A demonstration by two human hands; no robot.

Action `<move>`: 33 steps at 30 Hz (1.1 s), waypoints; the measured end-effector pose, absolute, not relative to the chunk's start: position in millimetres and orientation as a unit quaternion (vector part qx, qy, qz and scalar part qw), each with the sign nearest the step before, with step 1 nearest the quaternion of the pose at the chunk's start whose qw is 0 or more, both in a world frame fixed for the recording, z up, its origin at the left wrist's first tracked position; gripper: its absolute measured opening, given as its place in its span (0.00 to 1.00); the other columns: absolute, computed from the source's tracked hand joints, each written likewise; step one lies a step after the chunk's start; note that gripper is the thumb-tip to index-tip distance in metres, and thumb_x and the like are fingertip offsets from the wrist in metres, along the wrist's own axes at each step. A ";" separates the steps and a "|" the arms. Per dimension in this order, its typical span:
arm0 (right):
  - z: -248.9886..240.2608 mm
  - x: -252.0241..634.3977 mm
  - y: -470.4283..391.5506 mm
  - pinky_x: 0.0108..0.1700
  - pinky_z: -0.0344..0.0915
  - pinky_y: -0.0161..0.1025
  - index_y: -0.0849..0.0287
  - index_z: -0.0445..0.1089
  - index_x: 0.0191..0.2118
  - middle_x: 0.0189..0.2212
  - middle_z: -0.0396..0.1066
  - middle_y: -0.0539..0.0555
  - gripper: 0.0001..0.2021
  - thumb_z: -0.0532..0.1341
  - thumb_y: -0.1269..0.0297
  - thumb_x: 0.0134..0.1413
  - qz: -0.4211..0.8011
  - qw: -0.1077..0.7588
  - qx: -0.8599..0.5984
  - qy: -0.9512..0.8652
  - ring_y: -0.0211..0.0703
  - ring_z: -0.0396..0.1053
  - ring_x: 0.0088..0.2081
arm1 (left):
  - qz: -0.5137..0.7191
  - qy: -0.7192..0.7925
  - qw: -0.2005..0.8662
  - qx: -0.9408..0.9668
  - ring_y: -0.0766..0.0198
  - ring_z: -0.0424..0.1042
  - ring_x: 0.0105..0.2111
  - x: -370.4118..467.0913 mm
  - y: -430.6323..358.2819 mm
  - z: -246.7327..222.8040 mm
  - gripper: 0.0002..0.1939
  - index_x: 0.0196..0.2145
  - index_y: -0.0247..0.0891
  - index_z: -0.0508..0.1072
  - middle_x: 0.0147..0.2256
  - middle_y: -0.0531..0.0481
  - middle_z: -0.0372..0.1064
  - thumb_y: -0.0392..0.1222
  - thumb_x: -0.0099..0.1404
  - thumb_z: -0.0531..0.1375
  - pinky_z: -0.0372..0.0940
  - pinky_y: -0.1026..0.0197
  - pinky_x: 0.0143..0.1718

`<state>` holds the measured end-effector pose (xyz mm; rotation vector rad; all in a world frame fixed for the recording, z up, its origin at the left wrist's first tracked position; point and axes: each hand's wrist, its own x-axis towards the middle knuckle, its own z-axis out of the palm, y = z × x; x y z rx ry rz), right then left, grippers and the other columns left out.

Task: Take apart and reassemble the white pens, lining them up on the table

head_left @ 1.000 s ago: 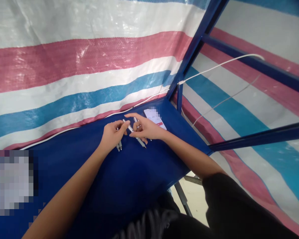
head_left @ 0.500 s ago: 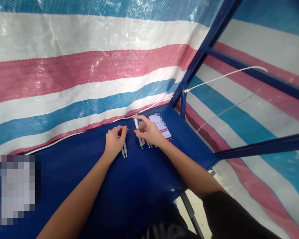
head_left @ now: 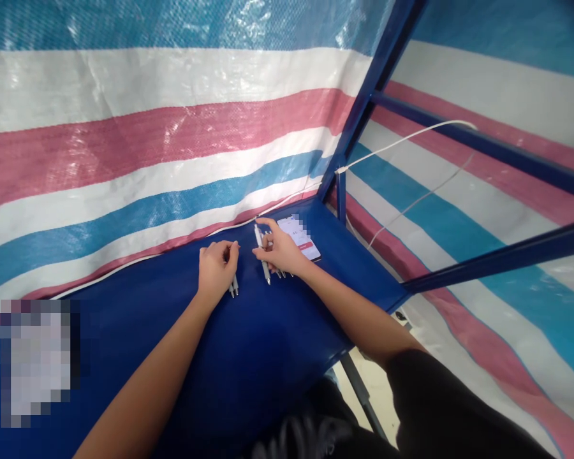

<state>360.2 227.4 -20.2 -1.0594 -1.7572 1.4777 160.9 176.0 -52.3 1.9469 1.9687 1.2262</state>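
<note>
My right hand (head_left: 280, 247) holds a white and grey pen (head_left: 264, 271) between thumb and fingers. The pen stands tilted, tip down, and the index fingertip is at its upper end. Under and beside that hand lie several more pens (head_left: 282, 274), partly covered by it. My left hand (head_left: 217, 266) is closed in a pinch a little to the left. Whatever its fingertips hold, if anything, is too small to make out. Below it, grey pens (head_left: 234, 290) lie on the blue table (head_left: 249, 357), their upper parts hidden by the hand.
A phone (head_left: 306, 245) with a lit screen lies just behind my right hand. A white cable (head_left: 110, 274) runs along the table's back edge by a striped sheet (head_left: 172, 137). Blue frame bars (head_left: 497, 255) stand at the right. Something blurred out (head_left: 41, 363) is at the lower left.
The whole view has shifted slightly. Both hands keep nearly the same place and pose, and the pen stays in my right hand.
</note>
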 end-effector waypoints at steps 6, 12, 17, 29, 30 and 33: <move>-17.9 360.8 225.9 0.15 0.68 0.30 0.51 0.63 0.66 0.26 0.59 0.36 0.29 0.64 0.75 0.61 0.553 0.269 -0.381 -0.691 0.33 0.68 0.16 | 0.398 0.642 0.044 0.654 0.56 0.73 0.31 159.7 178.2 -54.3 0.17 0.32 0.42 0.79 0.25 0.50 0.73 0.48 0.76 0.57 0.57 0.51 0.42; -13.7 363.7 225.4 0.16 0.68 0.30 0.52 0.63 0.66 0.26 0.60 0.37 0.28 0.65 0.74 0.63 0.542 0.261 -0.363 -0.711 0.32 0.68 0.16 | 0.393 0.641 0.038 0.658 0.55 0.73 0.31 160.5 177.1 -54.8 0.17 0.31 0.42 0.79 0.25 0.50 0.73 0.48 0.76 0.57 0.57 0.51 0.41; -16.1 366.4 228.8 0.19 0.70 0.30 0.50 0.54 0.73 0.26 0.62 0.36 0.37 0.65 0.73 0.63 0.544 0.280 -0.357 -0.706 0.33 0.69 0.17 | 0.389 0.652 0.035 0.651 0.55 0.74 0.32 160.6 177.1 -54.1 0.16 0.33 0.42 0.79 0.27 0.50 0.74 0.48 0.76 0.57 0.58 0.51 0.42; -22.9 367.9 231.1 0.20 0.68 0.31 0.50 0.61 0.65 0.25 0.60 0.37 0.26 0.65 0.68 0.65 0.536 0.307 -0.342 -0.708 0.34 0.68 0.18 | 0.368 0.668 0.045 0.646 0.54 0.74 0.36 163.2 176.5 -50.5 0.11 0.35 0.42 0.78 0.29 0.49 0.74 0.48 0.74 0.61 0.61 0.50 0.44; -23.9 367.6 231.3 0.21 0.69 0.32 0.50 0.59 0.67 0.25 0.61 0.37 0.29 0.66 0.68 0.65 0.539 0.303 -0.345 -0.706 0.34 0.69 0.18 | 0.365 0.666 0.048 0.648 0.53 0.75 0.37 163.8 176.3 -50.2 0.10 0.37 0.42 0.78 0.30 0.49 0.74 0.48 0.73 0.62 0.61 0.50 0.45; -27.2 366.5 233.1 0.23 0.71 0.33 0.49 0.54 0.72 0.26 0.63 0.37 0.35 0.67 0.68 0.64 0.551 0.310 -0.341 -0.696 0.35 0.71 0.20 | 0.356 0.662 0.049 0.658 0.51 0.76 0.41 165.6 175.6 -50.8 0.10 0.41 0.42 0.78 0.34 0.48 0.76 0.51 0.72 0.65 0.61 0.49 0.48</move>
